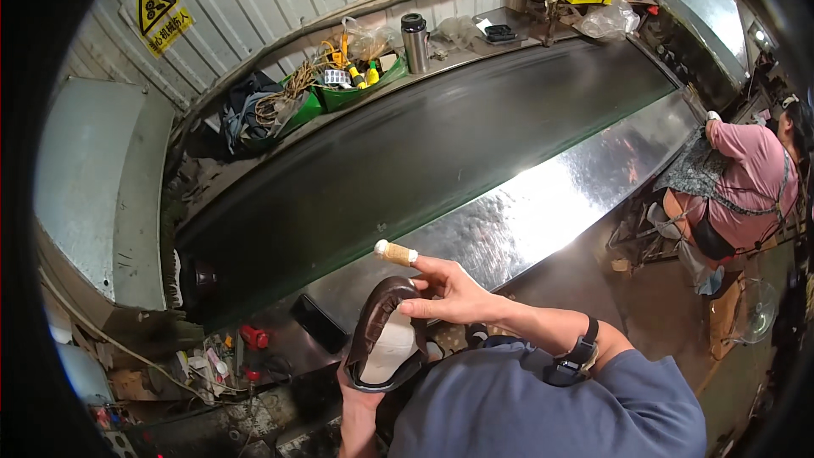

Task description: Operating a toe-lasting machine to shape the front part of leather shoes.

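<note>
A dark brown leather shoe upper (380,305), stretched over a shape with a pale insole (392,352) facing up, is held in front of my body. My left hand (360,392) grips its lower end from underneath; most of those fingers are hidden behind it. At the upper right side, my right hand (449,290) has its thumb pressed on the pale insole. Other right fingers curl at the leather edge. The right index finger is stretched out over the bench and wears a tan and white wrapping (395,253).
Beyond the hands runs a dark conveyor belt (441,153) with a shiny metal ledge (526,212). A black phone (319,323) and a red tool (253,337) lie left of the shoe. Green bins (339,95) and a steel flask (415,42) line the back. A co-worker (746,170) sits at right.
</note>
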Motion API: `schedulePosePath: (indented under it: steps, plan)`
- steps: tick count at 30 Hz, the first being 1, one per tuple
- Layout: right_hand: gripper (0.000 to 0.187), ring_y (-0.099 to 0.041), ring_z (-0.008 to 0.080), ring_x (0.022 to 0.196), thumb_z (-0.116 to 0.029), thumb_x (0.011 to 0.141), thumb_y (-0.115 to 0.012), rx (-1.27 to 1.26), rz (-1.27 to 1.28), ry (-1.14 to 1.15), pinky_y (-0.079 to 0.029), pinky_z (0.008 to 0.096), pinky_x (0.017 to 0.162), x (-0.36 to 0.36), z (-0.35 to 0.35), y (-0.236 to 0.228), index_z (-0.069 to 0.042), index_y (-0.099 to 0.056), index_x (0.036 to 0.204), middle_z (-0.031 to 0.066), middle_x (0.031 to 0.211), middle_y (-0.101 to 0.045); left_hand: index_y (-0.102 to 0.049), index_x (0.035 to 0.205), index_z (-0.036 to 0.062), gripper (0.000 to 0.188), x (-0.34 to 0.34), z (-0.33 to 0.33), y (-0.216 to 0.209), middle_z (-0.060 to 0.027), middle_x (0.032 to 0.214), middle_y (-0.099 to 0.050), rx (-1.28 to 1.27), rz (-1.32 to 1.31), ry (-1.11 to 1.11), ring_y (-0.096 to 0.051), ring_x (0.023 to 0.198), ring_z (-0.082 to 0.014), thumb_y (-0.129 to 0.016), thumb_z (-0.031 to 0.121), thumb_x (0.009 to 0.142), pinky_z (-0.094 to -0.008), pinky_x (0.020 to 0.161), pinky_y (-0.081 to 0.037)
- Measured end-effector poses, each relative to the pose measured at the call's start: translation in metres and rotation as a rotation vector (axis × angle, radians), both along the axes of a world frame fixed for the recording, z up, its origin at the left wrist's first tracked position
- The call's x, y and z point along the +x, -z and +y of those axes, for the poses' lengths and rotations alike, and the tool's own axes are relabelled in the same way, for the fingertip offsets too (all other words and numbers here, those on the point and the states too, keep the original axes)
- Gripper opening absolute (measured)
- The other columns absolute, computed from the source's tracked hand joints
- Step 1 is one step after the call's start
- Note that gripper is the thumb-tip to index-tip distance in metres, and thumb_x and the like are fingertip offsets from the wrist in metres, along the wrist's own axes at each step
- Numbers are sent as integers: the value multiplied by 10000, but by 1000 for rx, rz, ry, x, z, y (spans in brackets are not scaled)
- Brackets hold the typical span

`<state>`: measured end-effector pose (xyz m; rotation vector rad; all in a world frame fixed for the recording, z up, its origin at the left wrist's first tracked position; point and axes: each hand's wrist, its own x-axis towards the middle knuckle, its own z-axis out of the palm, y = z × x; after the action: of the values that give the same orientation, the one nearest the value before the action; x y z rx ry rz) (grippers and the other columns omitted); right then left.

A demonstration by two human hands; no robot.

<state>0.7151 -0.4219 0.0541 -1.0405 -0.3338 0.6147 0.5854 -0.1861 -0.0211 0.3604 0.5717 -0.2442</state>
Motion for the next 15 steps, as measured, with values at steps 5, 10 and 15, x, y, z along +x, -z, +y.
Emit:
schedulePosePath:
  steps: [5,10,15]
  plan:
    - [589,-593,58,935,-118,918,-736,-3,-92,173,-490,258,868,2,-3,12,-63,-504,1457,-3,1033,-684,-600,1318,12,468,2,-1,14,-164,1308,-639,72,-13,71,-594,1230,-336,-493,324,986,-479,1062,-462]
    - [479,-613,42,790,-87,881,-751,-261,-105,505,-518,235,702,79,-44,28,-50,-622,1340,-24,890,-699,-456,1393,45,502,4,-4,12,-223,1307,-561,357,149,331,-598,1166,-408,-450,416,1053,-525,990,-506]
    - [603,-589,36,684,-53,871,-754,-359,-370,852,-447,190,579,165,-136,37,-19,-523,1426,9,799,-690,-478,1386,97,438,-66,57,33,-219,1308,-552,612,203,-42,-555,1217,-359,-539,329,1020,-488,1029,-463]
